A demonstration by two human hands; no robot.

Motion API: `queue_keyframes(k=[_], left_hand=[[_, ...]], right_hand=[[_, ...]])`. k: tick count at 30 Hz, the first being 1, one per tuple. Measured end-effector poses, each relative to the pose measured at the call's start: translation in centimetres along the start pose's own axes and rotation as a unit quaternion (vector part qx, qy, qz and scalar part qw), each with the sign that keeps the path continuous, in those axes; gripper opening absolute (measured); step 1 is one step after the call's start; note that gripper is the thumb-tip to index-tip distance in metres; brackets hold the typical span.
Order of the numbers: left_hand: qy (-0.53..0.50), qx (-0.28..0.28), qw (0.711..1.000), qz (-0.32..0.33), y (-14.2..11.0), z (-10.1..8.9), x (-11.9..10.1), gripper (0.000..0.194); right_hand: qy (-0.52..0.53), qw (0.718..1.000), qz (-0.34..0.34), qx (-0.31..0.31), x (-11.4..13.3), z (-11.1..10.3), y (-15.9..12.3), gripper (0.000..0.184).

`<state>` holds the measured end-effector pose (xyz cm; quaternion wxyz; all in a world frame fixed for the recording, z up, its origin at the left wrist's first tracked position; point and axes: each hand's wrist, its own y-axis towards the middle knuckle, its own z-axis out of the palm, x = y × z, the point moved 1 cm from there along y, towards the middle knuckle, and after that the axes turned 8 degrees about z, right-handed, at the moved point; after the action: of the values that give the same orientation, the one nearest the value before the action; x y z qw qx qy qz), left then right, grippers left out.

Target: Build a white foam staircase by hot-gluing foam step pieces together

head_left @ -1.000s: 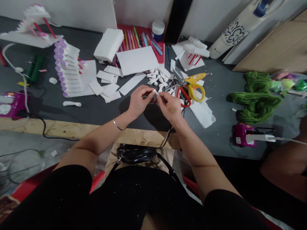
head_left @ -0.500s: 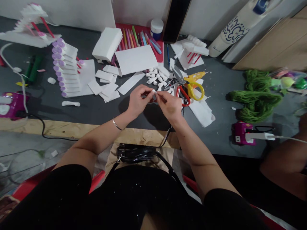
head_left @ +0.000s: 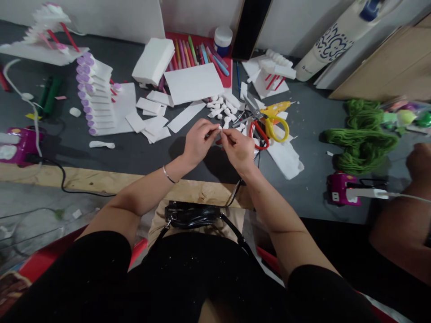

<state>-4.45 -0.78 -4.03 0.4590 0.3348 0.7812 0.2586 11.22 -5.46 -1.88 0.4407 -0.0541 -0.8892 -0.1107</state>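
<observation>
My left hand (head_left: 198, 142) and my right hand (head_left: 239, 149) meet over the table's near side, both closed in a pinch. Between their fingertips is a small white piece (head_left: 220, 128), mostly covered by the fingers; it resembles the small white twisted pieces (head_left: 220, 107) heaped just beyond. Scissors with red and yellow handles (head_left: 278, 129) lie right of my right hand, against a yellow glue gun (head_left: 274, 109). White rectangular pieces (head_left: 155, 125) are scattered beyond my left hand, near a larger white sheet (head_left: 193, 84).
White models with purple-tipped strips (head_left: 97, 96) and red posts (head_left: 275, 83) stand left and back right. Markers (head_left: 188, 54), a jar (head_left: 222, 40), a white bottle (head_left: 332, 42), green yarn (head_left: 362, 137) and magenta power blocks (head_left: 343, 188) surround the work. Another person's arm (head_left: 400, 220) is at right.
My hands stay together at nearly the same spot, fingers shifting slightly around the small white piece. The whole view has moved a little; the things on the table keep their places.
</observation>
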Motion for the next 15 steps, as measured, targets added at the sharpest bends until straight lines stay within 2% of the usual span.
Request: queue_keyframes(k=[3,6,12,15], left_hand=[[0.017,0.018,0.999,0.037,-0.02,-0.02,-0.2,0.026],[0.017,0.037,0.998,0.045,0.0,-0.06,-0.39,0.026],[-0.044,0.031,0.998,-0.039,0.19,-0.3,-0.2,0.023],[-0.081,0.033,0.996,-0.036,0.25,-0.28,0.13,0.03]], right_hand=[[0.017,1.0,0.012,-0.011,-0.1,-0.09,0.08,0.028],[0.023,0.999,0.014,-0.03,0.0,-0.23,0.13,0.028],[0.013,1.0,-0.003,-0.018,0.38,-0.4,0.14,0.026],[0.001,0.999,-0.015,-0.028,0.4,-0.47,0.15,0.023]])
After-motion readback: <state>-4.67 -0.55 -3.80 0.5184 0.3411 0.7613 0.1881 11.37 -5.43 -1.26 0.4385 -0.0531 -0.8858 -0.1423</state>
